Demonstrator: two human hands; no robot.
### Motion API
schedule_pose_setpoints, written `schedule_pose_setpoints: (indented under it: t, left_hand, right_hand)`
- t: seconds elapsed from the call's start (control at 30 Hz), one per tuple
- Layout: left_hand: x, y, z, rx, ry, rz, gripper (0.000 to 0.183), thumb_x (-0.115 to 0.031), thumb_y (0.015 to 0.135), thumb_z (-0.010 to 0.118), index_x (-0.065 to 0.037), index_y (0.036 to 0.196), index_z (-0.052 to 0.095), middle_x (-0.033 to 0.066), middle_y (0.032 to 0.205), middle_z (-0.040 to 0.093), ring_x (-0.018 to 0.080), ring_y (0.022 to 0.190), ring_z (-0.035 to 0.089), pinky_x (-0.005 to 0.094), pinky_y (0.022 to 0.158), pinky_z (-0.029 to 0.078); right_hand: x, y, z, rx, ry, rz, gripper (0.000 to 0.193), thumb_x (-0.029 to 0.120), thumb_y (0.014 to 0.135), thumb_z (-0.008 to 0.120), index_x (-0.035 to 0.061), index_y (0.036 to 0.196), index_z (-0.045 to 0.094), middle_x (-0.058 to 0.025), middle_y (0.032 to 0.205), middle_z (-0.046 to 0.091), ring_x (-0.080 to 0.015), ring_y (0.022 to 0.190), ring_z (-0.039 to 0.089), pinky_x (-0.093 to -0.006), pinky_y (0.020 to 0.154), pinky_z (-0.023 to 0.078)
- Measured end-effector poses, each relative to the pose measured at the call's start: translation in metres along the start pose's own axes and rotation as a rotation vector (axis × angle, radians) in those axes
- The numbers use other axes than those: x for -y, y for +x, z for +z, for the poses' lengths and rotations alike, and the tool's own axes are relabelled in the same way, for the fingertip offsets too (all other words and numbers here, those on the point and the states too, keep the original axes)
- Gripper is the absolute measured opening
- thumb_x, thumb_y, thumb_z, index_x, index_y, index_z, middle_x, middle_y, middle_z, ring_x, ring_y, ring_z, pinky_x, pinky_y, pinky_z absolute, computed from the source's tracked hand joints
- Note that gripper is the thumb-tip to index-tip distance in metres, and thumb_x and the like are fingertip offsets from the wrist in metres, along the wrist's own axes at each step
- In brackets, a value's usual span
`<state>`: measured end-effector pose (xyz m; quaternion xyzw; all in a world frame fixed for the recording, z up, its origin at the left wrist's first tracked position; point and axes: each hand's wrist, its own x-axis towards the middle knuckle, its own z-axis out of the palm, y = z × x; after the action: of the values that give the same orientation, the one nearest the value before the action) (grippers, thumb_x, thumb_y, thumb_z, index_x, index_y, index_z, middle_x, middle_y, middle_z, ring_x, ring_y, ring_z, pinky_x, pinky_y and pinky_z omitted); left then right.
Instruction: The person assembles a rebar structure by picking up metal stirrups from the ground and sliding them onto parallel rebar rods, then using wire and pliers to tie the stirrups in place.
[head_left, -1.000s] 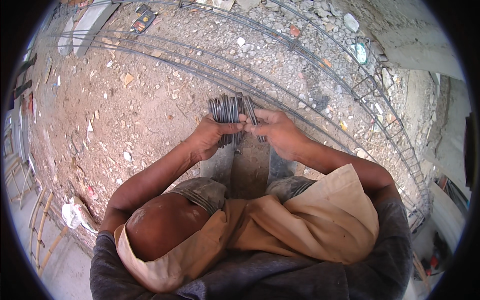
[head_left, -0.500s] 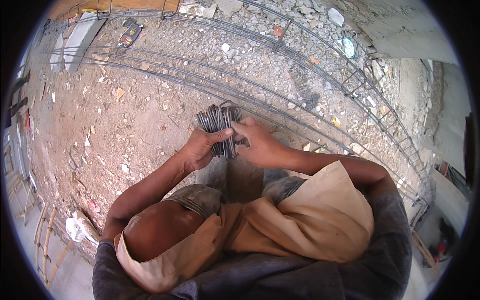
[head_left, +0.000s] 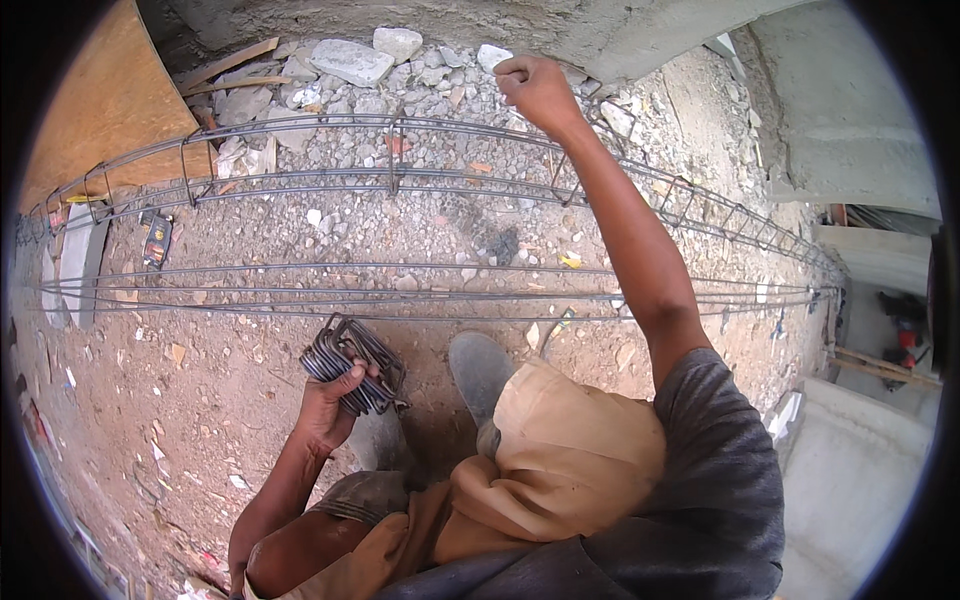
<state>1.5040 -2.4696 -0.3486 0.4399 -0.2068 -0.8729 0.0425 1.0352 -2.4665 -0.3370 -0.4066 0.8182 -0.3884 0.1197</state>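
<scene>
My left hand (head_left: pixel 329 408) grips a bundle of bent steel stirrups (head_left: pixel 340 352), thumb across the rods, low over the dirt in front of my legs. Stretched far forward, my right hand (head_left: pixel 536 92) has its fingers curled together beyond the steel cage. What those fingers hold, if anything, cannot be made out. A pale stone (head_left: pixel 492 57) lies right by the fingertips. Under my right arm runs a long rebar cage (head_left: pixel 393 172) with stirrups tied along it. Nearer to me lie several loose long bars (head_left: pixel 450 292), just beyond the bundle.
Rubble (head_left: pixel 440 100) with large stones (head_left: pixel 352 62) lies along the concrete wall (head_left: pixel 640 45). A brown wooden board (head_left: pixel 110 100) stands at the far left, beside grey slabs (head_left: pixel 82 262) and a dark packet (head_left: pixel 157 241). My boot (head_left: pixel 477 372) rests on the dirt.
My right hand has let go of the stirrup bundle and reached far forward over the cage. The left hand keeps the bundle. The view has swung right.
</scene>
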Motion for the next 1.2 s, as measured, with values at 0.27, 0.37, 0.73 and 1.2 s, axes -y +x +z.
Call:
schedule_pose_setpoints:
  t: [0.27, 0.37, 0.73, 1.2]
  left_hand:
    - [0.003, 0.006, -0.014, -0.022, -0.025, -0.034, 0.027, -0.004, 0.083, 0.072, -0.01, 0.105, 0.058, 0.0016, 0.088, 0.064, 0.0175, 0.085, 0.064, 0.0342, 0.078, 0.053]
    - [0.004, 0.005, -0.008, -0.068, -0.05, -0.057, 0.028, -0.005, 0.082, 0.072, -0.01, 0.106, 0.058, 0.0016, 0.088, 0.064, 0.0171, 0.085, 0.064, 0.034, 0.076, 0.053]
    - [-0.029, 0.013, -0.001, -0.08, -0.068, -0.031, 0.02, -0.013, 0.085, 0.073, -0.006, 0.102, 0.064, 0.006, 0.091, 0.068, 0.0171, 0.085, 0.065, 0.0343, 0.076, 0.054]
    - [-0.027, 0.014, 0.011, 0.015, -0.229, 0.115, 0.027, -0.02, 0.089, 0.07, -0.008, 0.112, 0.063, 0.0038, 0.104, 0.068, 0.0174, 0.094, 0.066, 0.0353, 0.081, 0.054]
  right_hand:
    - [-0.204, 0.073, -0.027, 0.224, -0.507, 0.435, 0.047, 0.023, 0.07, 0.076, -0.0115, 0.099, 0.065, -0.0243, 0.102, 0.067, -0.0316, 0.095, 0.065, -0.038, 0.081, 0.051]
    - [-0.216, 0.069, -0.009, 0.22, -0.432, 0.487, 0.052, 0.026, 0.067, 0.079, -0.0097, 0.102, 0.065, -0.0247, 0.108, 0.066, -0.035, 0.101, 0.064, -0.0375, 0.085, 0.05]
    - [-0.127, 0.053, -0.071, 0.174, 0.222, 0.413, 0.01, 0.01, 0.086, 0.059, 0.006, 0.078, 0.061, 0.0004, 0.063, 0.054, -0.007, 0.052, 0.047, -0.0226, 0.045, 0.035]
    - [0.13, -0.182, 0.104, 0.819, 0.677, 0.344, 0.038, -0.003, 0.089, 0.058, -0.0087, 0.126, 0.056, -0.0143, 0.11, 0.067, -0.0155, 0.096, 0.064, -0.0283, 0.085, 0.051]
